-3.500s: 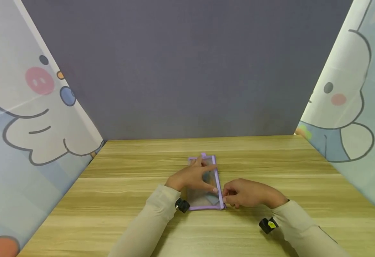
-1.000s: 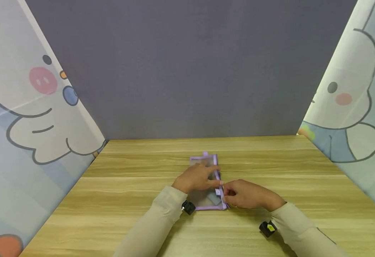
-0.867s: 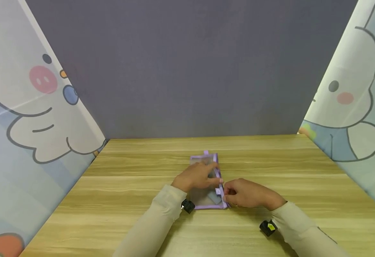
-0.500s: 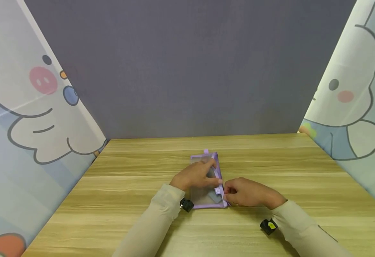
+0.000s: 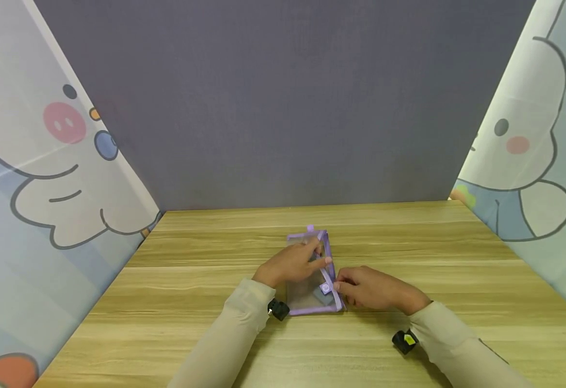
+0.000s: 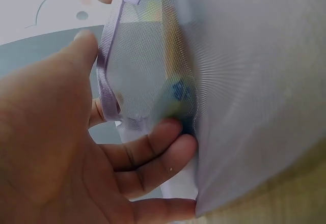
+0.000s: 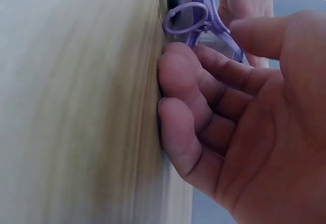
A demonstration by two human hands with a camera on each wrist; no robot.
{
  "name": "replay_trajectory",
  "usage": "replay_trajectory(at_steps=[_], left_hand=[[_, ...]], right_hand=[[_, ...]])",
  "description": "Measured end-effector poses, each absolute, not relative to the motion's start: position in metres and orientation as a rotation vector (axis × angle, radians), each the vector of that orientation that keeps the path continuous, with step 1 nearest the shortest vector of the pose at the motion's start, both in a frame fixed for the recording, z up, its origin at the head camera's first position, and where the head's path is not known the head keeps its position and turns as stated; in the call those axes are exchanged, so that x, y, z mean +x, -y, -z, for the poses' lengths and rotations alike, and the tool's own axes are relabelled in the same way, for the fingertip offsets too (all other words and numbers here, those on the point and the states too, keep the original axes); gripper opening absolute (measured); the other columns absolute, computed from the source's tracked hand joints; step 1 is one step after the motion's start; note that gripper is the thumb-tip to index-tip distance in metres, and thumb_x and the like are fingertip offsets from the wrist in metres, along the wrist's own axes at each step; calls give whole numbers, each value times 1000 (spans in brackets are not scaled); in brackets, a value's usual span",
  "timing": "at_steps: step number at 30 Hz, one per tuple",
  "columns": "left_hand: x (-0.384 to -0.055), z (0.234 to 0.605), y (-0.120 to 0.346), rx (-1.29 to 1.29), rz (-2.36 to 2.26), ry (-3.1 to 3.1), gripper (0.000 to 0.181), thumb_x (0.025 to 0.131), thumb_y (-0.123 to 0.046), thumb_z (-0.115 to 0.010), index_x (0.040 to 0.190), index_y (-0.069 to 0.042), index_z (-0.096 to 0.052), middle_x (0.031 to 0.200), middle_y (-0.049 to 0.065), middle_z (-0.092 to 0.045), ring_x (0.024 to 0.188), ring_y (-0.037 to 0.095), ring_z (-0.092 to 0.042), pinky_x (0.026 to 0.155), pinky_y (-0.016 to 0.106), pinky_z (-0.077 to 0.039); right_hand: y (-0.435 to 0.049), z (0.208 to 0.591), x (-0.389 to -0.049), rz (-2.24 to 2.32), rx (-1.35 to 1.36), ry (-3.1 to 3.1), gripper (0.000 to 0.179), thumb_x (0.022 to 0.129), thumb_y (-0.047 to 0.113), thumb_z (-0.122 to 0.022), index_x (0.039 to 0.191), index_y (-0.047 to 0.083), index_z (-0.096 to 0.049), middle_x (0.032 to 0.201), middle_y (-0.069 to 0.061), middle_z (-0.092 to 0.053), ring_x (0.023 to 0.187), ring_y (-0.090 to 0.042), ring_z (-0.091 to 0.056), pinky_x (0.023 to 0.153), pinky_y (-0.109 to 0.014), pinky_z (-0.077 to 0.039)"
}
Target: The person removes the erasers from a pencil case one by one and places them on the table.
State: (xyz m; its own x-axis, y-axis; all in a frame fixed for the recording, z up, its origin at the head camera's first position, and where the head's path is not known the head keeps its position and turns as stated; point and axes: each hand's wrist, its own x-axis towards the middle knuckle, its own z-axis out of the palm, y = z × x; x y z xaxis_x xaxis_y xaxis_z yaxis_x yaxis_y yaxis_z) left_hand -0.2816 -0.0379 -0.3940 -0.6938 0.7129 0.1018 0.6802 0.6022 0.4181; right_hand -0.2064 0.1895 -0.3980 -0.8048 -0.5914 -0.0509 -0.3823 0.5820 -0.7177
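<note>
A see-through mesh zip pouch [image 5: 304, 295] with lilac trim lies on the table, its right-hand edge parted into two bands. My left hand [image 5: 290, 265] lies over its upper part, thumb and index finger at the parted edge; in the left wrist view its other fingertips touch the mesh. My right hand [image 5: 377, 289] pinches the lower right edge; its curled fingers [image 7: 175, 124] rest by the tabletop in the right wrist view. Through the mesh show a blue-grey piece [image 5: 322, 296] and a blurred yellowish-brown stick [image 6: 172, 40]. A lilac ring [image 7: 186, 18] hangs at the pouch's end.
The wood-grain table [image 5: 190, 302] extends around the pouch. Behind it stands a dark grey panel [image 5: 283, 108]. Cartoon-printed sheets [image 5: 69, 215] flank both sides. A black wrist camera [image 5: 278, 309] sits under the left cuff.
The pouch's upper trim band has shifted left, parting from the lower one. My left index finger has curled in from a straighter pose. My right fingertips have moved slightly up along the edge.
</note>
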Motion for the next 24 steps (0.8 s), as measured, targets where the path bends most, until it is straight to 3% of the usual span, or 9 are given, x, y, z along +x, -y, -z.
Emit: replay_trajectory(at_steps=[5, 11, 18, 24], left_hand=[[-281, 394, 40, 1107, -714, -2733, 23, 106, -44, -47, 101, -22, -47, 76, -4, -48, 66, 10, -45, 59, 27, -39], [-282, 396, 42, 1060, -731, -2749, 12, 102, -35, -49, 103, -23, -48, 83, -3, -55, 69, 11, -51, 63, 28, -43], [-281, 397, 43, 1016, -737, -2760, 18, 96, -33, -53, 110, -22, -49, 82, -2, -55, 72, 12, -53, 68, 30, -45], [-280, 397, 44, 1025, -761, -2757, 26, 93, -30, -53, 117, -20, -51, 96, -2, -60, 80, 12, -56, 74, 29, -47]], right_hand=[[-189, 400, -209, 1074, -800, -2530, 21, 109, 23, -46, 101, 11, -62, 76, -3, -63, 63, -18, -60, 55, -30, -50], [-187, 402, -210, 1068, -787, -2539, 12, 106, 17, -51, 110, 12, -61, 75, -1, -63, 62, -15, -60, 53, -29, -48], [-187, 402, -210, 1066, -774, -2538, 12, 106, 19, -53, 108, 11, -62, 77, -1, -63, 65, -15, -60, 56, -30, -50], [-187, 401, -210, 1022, -789, -2578, 13, 105, 18, -54, 102, 14, -66, 77, 2, -62, 65, -12, -59, 56, -29, -51]])
